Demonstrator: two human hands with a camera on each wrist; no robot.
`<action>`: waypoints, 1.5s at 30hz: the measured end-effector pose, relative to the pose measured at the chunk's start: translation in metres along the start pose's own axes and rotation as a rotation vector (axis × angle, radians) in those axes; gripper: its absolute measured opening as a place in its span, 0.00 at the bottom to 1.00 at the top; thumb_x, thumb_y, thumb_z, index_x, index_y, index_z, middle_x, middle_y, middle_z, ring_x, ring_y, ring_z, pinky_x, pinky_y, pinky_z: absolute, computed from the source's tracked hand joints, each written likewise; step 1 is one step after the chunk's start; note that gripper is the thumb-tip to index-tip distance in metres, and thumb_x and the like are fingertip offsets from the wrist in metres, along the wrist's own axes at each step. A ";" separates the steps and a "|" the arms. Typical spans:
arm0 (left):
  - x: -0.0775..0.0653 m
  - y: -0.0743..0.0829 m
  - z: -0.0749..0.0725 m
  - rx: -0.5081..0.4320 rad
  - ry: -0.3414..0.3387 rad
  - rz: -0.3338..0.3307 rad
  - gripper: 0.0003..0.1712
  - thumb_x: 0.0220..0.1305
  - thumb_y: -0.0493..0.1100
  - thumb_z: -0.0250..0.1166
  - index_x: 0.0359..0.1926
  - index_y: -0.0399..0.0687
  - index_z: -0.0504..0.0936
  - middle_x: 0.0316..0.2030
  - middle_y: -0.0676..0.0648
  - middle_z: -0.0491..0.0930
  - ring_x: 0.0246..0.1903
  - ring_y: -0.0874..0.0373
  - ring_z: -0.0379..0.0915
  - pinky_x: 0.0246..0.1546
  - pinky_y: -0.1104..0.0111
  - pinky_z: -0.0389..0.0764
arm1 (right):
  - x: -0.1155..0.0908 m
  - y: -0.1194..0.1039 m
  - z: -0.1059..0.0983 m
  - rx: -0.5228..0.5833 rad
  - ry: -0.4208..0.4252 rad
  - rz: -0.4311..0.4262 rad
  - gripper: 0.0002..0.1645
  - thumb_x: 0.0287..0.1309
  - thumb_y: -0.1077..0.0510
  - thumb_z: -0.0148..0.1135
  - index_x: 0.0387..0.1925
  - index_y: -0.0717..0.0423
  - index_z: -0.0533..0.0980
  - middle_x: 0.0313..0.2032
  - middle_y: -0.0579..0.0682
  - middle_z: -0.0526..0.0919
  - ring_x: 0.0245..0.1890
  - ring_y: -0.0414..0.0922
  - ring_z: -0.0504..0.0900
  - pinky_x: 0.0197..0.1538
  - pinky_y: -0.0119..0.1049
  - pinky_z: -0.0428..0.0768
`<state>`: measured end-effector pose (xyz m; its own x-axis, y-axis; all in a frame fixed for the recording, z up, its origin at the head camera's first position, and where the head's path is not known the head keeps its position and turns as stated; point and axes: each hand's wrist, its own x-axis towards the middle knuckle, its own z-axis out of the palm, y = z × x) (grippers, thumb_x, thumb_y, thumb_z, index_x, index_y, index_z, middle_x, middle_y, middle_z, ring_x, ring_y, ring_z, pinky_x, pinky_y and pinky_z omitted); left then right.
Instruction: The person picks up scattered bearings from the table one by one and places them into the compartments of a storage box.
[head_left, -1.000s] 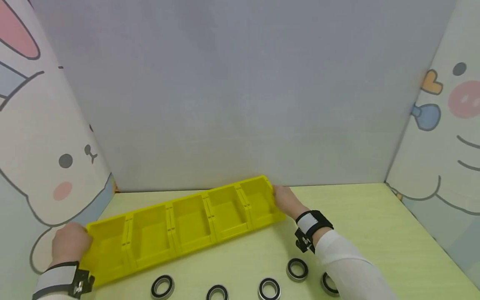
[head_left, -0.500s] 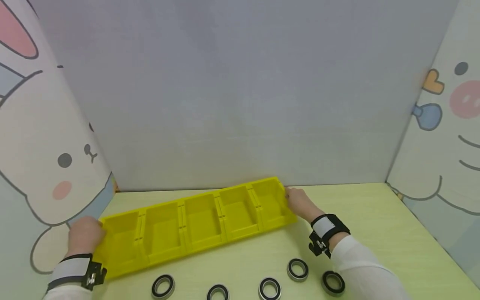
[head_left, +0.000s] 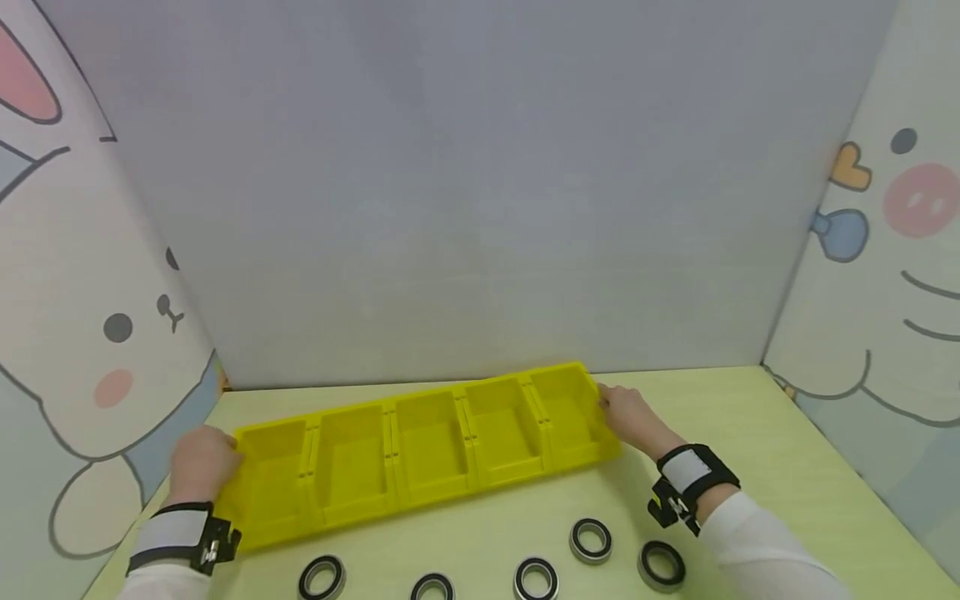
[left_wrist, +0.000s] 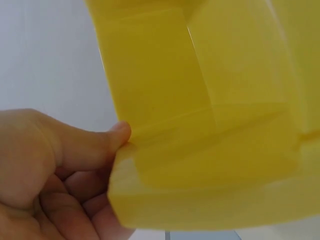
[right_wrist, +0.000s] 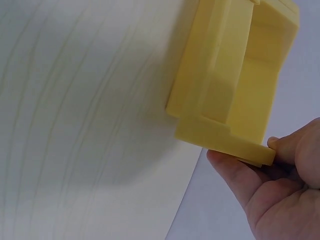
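Tray (head_left: 431, 450) pinched at both ends

Yellow, five compartments in a row, above the table (head_left: 787, 450) and in front of the grey back wall (head_left: 465, 208). Skewed: right end farther back, left end nearer. Left hand (head_left: 201, 462) pinches the left end, thumb on the rim, other fingers curled at the outside. Right hand (head_left: 630, 414) pinches the right end's lip between thumb and fingers. Can't tell if the underside touches down. Five bearings (head_left: 590, 557) lie on the near side, apart from each other.
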<state>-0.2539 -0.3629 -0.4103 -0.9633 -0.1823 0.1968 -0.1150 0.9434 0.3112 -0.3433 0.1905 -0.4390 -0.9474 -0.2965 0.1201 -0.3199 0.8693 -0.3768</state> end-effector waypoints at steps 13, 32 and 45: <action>0.007 0.039 0.013 -0.081 -0.011 0.035 0.24 0.50 0.26 0.54 0.09 0.51 0.54 0.11 0.55 0.48 0.12 0.63 0.45 0.14 0.75 0.49 | -0.032 0.031 -0.017 0.005 0.014 0.036 0.21 0.66 0.67 0.48 0.58 0.75 0.66 0.40 0.66 0.80 0.24 0.44 0.70 0.29 0.34 0.72; 0.012 0.077 0.027 -0.117 -0.097 -0.002 0.14 0.57 0.32 0.62 0.43 0.25 0.81 0.40 0.29 0.81 0.30 0.45 0.78 0.28 0.62 0.80 | -0.067 0.064 -0.037 0.028 0.041 0.057 0.23 0.66 0.67 0.46 0.59 0.79 0.64 0.47 0.75 0.76 0.24 0.46 0.70 0.28 0.35 0.69; 0.011 0.093 0.037 -0.205 -0.121 -0.013 0.18 0.60 0.34 0.63 0.49 0.26 0.78 0.47 0.30 0.78 0.47 0.37 0.77 0.40 0.56 0.83 | -0.085 0.081 -0.046 0.015 0.068 0.077 0.23 0.66 0.67 0.47 0.58 0.79 0.64 0.46 0.76 0.76 0.26 0.48 0.72 0.27 0.36 0.69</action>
<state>-0.2843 -0.2666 -0.4140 -0.9856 -0.1478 0.0822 -0.0880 0.8631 0.4974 -0.2888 0.3040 -0.4376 -0.9677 -0.2011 0.1520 -0.2464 0.8822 -0.4014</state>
